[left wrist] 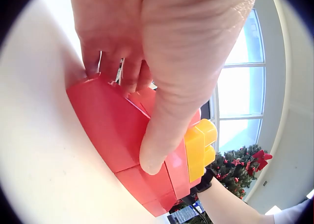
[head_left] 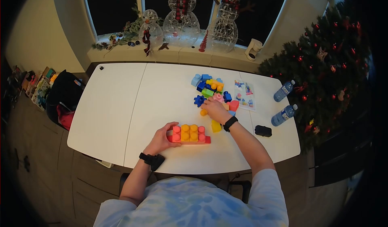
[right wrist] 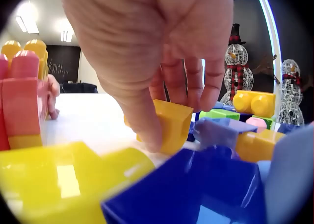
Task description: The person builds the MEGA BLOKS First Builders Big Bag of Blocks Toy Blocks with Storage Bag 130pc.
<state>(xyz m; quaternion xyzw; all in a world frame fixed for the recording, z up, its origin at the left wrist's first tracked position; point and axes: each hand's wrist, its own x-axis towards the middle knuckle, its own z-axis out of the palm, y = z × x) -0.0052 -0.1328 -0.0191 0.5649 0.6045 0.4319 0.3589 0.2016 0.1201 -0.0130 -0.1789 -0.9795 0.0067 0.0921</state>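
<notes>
My left hand (head_left: 160, 139) grips the left end of a low toy-block build (head_left: 186, 140) on the white table. Red blocks form its base, with pink and yellow-orange studded blocks (head_left: 190, 133) on top. In the left wrist view the thumb lies along the red side (left wrist: 110, 126) and the fingers reach round the far side. At the near left edge of a loose block pile, my right hand (head_left: 217, 111) pinches an orange-yellow block (right wrist: 175, 126) between thumb and fingers. A yellow block (head_left: 216, 126) and a dark blue block (right wrist: 191, 189) lie close to that hand.
The pile holds several blue, green, pink and yellow blocks (head_left: 208, 92). Right of it lies a picture sheet (head_left: 245, 93). Two water bottles (head_left: 284, 90) and a black case (head_left: 263, 130) stand or lie along the right side. Wire snowmen (head_left: 182, 21) line the windowsill beyond the table.
</notes>
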